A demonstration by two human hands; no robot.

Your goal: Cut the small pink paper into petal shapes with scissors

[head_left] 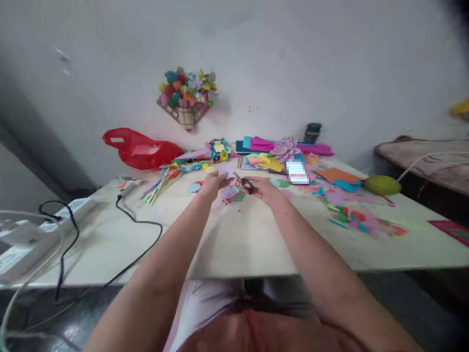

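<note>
Between thumb and fingers, my left hand (214,183) pinches a piece of lilac paper (227,169) above the table. A pair of dark-handled scissors (247,185) is in my right hand (264,188), with the blades pointing left toward the paper. Whether the blades touch the paper's edge is too blurred to tell. Below both hands lie lilac and green paper cut-outs (230,193) with small red scraps around them. A pale blue cut-out (195,187) lies left of my left hand.
A phone (297,172) stands beyond my right hand, near a lilac paper flower (286,148). Paper scraps (366,220) and a green-yellow fruit (383,185) lie on the right. A red plastic bag (141,149), paper strips (163,183) and a black cable (141,222) are on the left.
</note>
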